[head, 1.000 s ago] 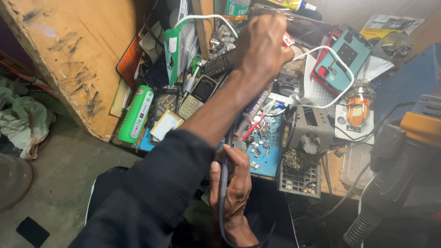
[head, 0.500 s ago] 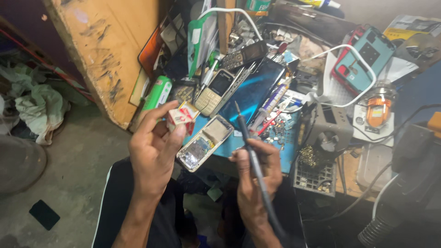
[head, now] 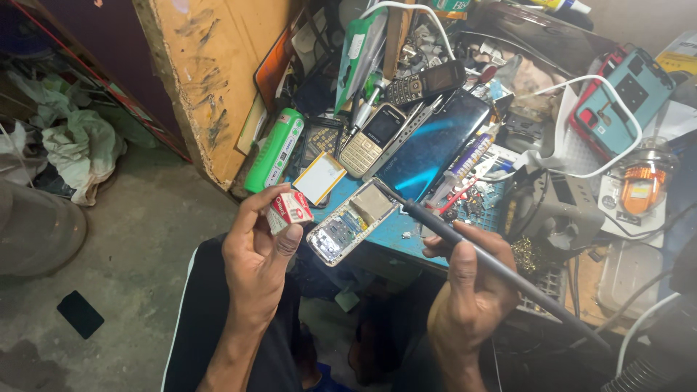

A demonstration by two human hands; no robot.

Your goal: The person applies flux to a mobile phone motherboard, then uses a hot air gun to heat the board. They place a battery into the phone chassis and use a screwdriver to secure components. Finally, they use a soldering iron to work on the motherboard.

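Note:
My left hand (head: 255, 250) holds a small red and white box (head: 289, 209) between thumb and fingers, just left of an opened phone (head: 351, 222) with its circuit board showing, lying at the edge of the blue mat (head: 406, 226). My right hand (head: 470, 294) grips the black handle of a soldering iron (head: 485, 258). Its metal tip points up and left and rests at the top end of the opened phone.
The cluttered bench holds a gold keypad phone (head: 374, 139), a black keypad phone (head: 423, 83), a dark smartphone (head: 434, 144), a green cylinder (head: 275, 149), a teal device (head: 624, 97) with a white cable, an orange lamp (head: 639, 187). A wooden board (head: 207, 76) leans at left above the concrete floor (head: 138, 247).
My left arm came back from reaching over the bench and now holds the small box near my lap. The right hand raised the iron until its tip met the opened phone.

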